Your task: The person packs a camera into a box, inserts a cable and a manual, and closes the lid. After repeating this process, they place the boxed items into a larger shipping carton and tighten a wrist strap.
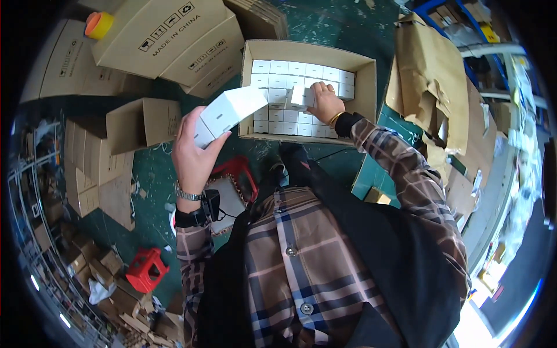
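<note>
Half-curled left point(190, 155) and right hands point(328, 105) grip smooth white cuboid boxes point(225, 115) at a cardboard carton point(365, 76).

White boxes point(235, 107), tan carton point(365, 87), brown plaid shirt point(322, 249), green floor point(156, 191)

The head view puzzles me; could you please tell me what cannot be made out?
In the head view:
- Floor of open carton: hidden by white boxes.
- Whatever lies under right hand: covered by it.
- Marks on held boxes: too small.
- Left shelving: cut off by dark rim.
</note>
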Demonstrator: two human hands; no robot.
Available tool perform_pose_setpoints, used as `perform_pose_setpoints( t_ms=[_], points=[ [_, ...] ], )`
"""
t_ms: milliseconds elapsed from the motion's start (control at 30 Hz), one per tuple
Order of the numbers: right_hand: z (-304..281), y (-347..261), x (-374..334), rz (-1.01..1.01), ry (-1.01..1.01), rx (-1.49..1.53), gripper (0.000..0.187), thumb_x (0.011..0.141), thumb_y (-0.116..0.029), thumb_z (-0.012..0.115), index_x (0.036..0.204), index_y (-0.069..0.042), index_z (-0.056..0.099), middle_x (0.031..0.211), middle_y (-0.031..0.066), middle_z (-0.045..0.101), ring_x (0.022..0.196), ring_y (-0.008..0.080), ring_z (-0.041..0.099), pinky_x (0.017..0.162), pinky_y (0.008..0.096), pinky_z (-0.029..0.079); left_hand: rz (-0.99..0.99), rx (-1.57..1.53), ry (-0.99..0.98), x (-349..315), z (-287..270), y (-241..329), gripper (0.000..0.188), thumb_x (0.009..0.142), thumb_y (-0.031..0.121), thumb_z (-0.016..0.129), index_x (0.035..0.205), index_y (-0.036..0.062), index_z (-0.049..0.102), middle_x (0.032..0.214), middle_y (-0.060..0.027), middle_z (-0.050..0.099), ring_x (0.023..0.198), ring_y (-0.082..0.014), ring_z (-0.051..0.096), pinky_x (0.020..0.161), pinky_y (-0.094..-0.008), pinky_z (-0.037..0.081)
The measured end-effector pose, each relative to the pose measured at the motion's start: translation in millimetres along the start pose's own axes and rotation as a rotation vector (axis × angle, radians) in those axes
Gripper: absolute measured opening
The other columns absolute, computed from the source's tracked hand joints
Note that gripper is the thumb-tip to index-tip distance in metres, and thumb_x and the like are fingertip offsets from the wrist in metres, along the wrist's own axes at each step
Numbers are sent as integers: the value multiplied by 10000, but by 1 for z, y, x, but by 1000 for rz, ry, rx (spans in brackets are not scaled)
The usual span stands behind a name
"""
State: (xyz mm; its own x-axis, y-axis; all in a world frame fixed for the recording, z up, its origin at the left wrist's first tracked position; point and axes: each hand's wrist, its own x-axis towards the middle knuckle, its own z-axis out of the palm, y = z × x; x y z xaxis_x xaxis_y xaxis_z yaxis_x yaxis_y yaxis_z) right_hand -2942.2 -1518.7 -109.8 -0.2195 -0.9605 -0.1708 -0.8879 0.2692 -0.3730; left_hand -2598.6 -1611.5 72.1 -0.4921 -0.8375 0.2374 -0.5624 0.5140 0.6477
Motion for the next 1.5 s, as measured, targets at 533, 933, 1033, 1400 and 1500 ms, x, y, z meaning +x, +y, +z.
perform_pose_setpoints(
  t_ms=[533, 933, 1033, 1400, 1500],
  points=[
    [123, 45, 52, 103, -54, -63, 555, 803, -123, 794, 1278, -64, 513, 1318, 149, 492, 1248, 399, 495, 929, 463, 586, -85, 144, -122, 24, 57, 44, 653, 706, 101, 887, 1304, 72, 627, 1237, -139, 679, 1149, -369, 644, 949, -433, 540],
    [53, 85, 39, 419, 556, 888, 409, 878, -59, 764, 1258, -53, 612, 1145, 119, 629, 1023, 244, 631, 865, 372, 572, 108, 89, -397, 71, 121, 81, 623, 735, 191, 883, 1295, 95, 629, 1230, -121, 691, 1151, -341, 650, 937, -421, 546],
    [-52, 64, -5, 500, 681, 1832, 240, 1016, -68, 656, 1252, -47, 623, 1062, 51, 688, 897, 149, 660, 844, 288, 562, 207, 46, -431, 81, 155, 79, 632, 737, 227, 893, 1298, 92, 635, 1225, -129, 695, 1176, -333, 645, 964, -418, 537],
    [-64, 79, -151, 413, 892, 968, 204, 1019, -35, 670, 1218, -19, 630, 1084, 36, 687, 1005, 85, 646, 920, 232, 527, 422, -57, -658, 91, 328, 64, 663, 780, 339, 874, 1348, 120, 610, 1295, -99, 673, 1204, -317, 630, 989, -419, 534],
    [-54, 81, -163, 459, 866, 940, 216, 1007, -51, 690, 1214, -24, 634, 1100, 42, 687, 1024, 103, 654, 925, 249, 531, 410, -32, -696, 89, 350, 59, 663, 785, 341, 875, 1353, 126, 611, 1295, -104, 674, 1206, -316, 630, 991, -416, 536]
  ],
)
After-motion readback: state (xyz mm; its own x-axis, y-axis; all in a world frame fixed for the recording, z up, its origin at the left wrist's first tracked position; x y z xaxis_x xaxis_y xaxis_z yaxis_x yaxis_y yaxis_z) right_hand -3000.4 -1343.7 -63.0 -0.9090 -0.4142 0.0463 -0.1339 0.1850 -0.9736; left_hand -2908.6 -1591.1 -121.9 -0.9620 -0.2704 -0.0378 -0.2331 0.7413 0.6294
